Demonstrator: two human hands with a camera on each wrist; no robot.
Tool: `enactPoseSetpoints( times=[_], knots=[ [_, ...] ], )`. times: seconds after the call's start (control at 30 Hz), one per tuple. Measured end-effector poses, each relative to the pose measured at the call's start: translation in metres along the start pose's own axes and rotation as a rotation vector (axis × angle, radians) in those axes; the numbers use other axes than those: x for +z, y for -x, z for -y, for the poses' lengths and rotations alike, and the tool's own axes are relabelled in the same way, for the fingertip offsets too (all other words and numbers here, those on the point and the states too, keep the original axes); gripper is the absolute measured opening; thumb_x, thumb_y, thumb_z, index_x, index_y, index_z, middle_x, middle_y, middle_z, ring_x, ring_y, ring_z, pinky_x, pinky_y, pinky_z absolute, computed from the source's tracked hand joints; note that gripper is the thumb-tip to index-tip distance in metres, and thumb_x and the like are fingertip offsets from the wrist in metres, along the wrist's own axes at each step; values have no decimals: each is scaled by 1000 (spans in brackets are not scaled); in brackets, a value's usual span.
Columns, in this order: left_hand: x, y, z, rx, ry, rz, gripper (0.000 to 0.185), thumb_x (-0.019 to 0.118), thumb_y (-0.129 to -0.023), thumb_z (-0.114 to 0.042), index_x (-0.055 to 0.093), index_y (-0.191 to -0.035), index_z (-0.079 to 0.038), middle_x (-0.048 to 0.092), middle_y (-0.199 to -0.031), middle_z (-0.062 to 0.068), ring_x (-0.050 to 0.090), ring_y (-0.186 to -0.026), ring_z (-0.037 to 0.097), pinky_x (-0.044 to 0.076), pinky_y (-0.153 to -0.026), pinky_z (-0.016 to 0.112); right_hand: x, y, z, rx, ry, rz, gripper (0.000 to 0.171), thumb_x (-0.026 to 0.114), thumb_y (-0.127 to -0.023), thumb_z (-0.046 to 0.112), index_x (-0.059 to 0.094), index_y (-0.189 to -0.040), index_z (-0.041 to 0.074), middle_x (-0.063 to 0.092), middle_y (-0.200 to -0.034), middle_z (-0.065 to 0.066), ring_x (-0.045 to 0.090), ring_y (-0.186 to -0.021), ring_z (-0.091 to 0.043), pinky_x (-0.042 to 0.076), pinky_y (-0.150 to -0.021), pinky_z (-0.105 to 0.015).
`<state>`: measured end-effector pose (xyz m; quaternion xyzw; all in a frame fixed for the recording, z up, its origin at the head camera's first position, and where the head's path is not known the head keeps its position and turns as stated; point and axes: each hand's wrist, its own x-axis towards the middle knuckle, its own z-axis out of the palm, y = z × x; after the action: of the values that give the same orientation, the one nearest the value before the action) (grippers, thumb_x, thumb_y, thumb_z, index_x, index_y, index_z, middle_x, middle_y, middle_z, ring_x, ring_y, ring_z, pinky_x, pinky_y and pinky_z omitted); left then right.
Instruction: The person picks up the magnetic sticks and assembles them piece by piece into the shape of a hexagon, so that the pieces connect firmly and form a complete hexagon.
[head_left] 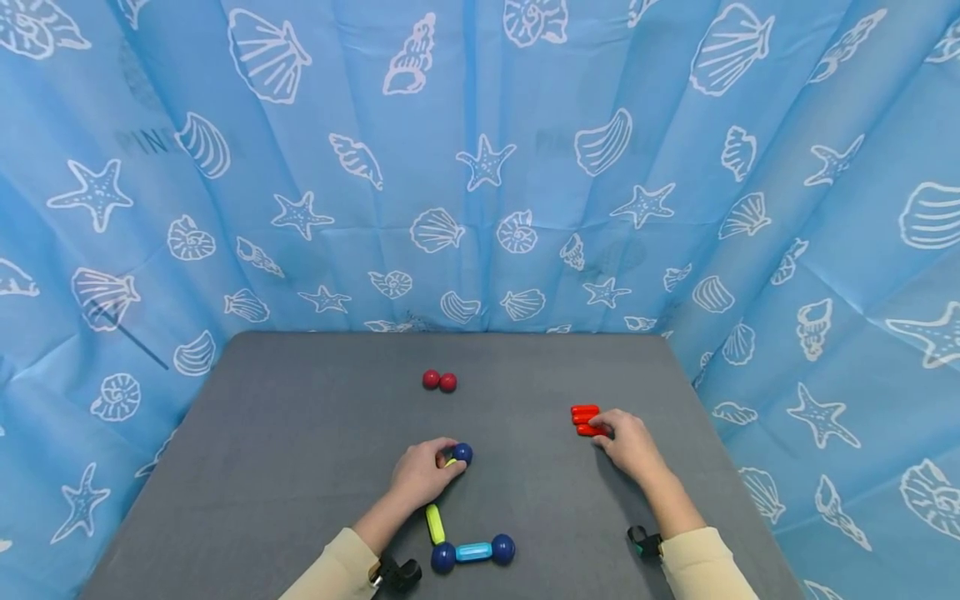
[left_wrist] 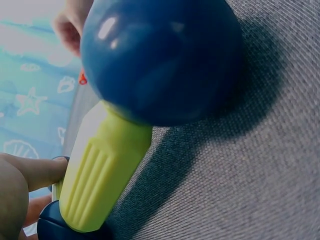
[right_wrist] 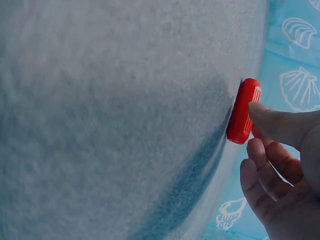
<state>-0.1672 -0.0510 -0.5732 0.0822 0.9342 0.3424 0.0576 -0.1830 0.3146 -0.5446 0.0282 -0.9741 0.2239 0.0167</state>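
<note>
My left hand grips a yellow-green magnetic stick by its end, where a dark blue ball sits at the fingertips. A second yellow-green stick leads from under this hand to a blue ball. From there a light blue stick joins another blue ball. In the left wrist view, a dark blue ball shows at the near stick's far end; the hand hides it in the head view. My right hand pinches a red magnetic stick, thumb on its side.
Two more red sticks lie side by side just beyond the pinched one. Farther back on the grey table are two dark red balls close together. A blue curtain with white shell prints surrounds the table's back and sides.
</note>
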Motion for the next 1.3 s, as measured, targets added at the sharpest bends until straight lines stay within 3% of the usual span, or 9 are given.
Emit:
enactPoseSetpoints(
  times=[0.23,0.43,0.63,0.87,1.07,1.3],
  knots=[
    [-1,5,1,5,33,7,38,75,-90,-38,71,-122,-17,50,-63,-9,39,-52,7,28,-51,25,7,3,-1,-1,32,47,20,83,-82,11,74,-99,8,63,-93,-6,56,-79,-21,49,-72,-42],
    [-2,8,2,-4,22,17,37,75,-90,-37,71,-120,-17,48,-64,-9,39,-53,7,28,-51,25,11,7,0,23,29,48,21,83,-81,7,72,-98,10,65,-93,-6,55,-81,-22,49,-74,-44],
    [-3,7,1,-2,6,15,44,78,-87,-36,67,-127,-20,50,-77,-6,43,-65,10,31,-58,27,13,11,10,31,-26,53,25,83,-83,11,75,-106,8,67,-94,-7,57,-78,-20,49,-74,-42],
    [-4,7,-2,-4,-8,1,36,77,-88,-31,70,-122,-22,50,-69,-7,41,-58,10,28,-55,27,19,6,36,-58,-105,21,24,83,-82,10,76,-104,12,71,-105,-7,65,-90,-21,53,-85,-46],
    [-6,4,-3,-25,9,-10,36,77,-88,-30,70,-122,-21,49,-66,-7,41,-55,10,28,-53,27,26,-7,67,-126,-170,63,20,83,-83,12,76,-100,17,69,-98,2,60,-87,-13,51,-81,-38],
    [-6,2,-3,-56,-7,0,37,78,-88,-34,69,-122,-21,50,-69,-6,44,-59,11,30,-55,28,43,-19,94,-273,-152,115,18,81,-85,15,76,-102,16,68,-96,5,56,-82,-10,48,-79,-35]
  ],
)
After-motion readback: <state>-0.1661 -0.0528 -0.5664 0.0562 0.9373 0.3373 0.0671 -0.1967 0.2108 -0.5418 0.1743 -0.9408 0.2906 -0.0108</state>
